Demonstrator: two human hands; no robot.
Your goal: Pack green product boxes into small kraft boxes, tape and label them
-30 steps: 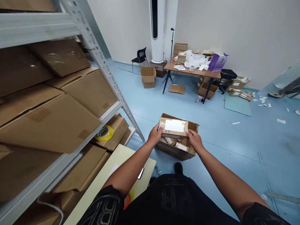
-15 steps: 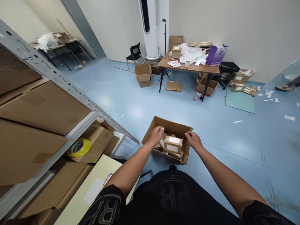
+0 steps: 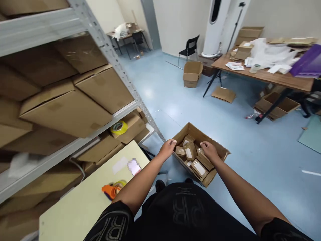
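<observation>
My left hand [image 3: 167, 148] is beside the left rim of an open cardboard carton [image 3: 210, 137], thumb and fingers closed together. Over the inside of this carton is my right hand [image 3: 209, 152], its fingertips pinched. Nothing shows in either hand. Several small taped boxes lie jumbled inside, among them a box with a white label [image 3: 190, 151] and another labelled box [image 3: 199, 168] nearer me. My right hand and forearm cover part of the contents. Whether either hand touches the carton, I cannot tell.
At left, a metal shelf [image 3: 112, 57] holds large cartons and a yellow tape roll [image 3: 119, 127]. A pale table [image 3: 82, 201] carries a phone [image 3: 134, 167] and an orange tape dispenser [image 3: 110, 191]. Ahead are a cluttered wooden table [image 3: 265, 75], an open box [image 3: 192, 74] and a chair [image 3: 190, 48].
My view has swung left, bringing more shelf and the pale table into sight. The carton now appears turned and farther right, with my left hand at its rim and my right hand over its inside.
</observation>
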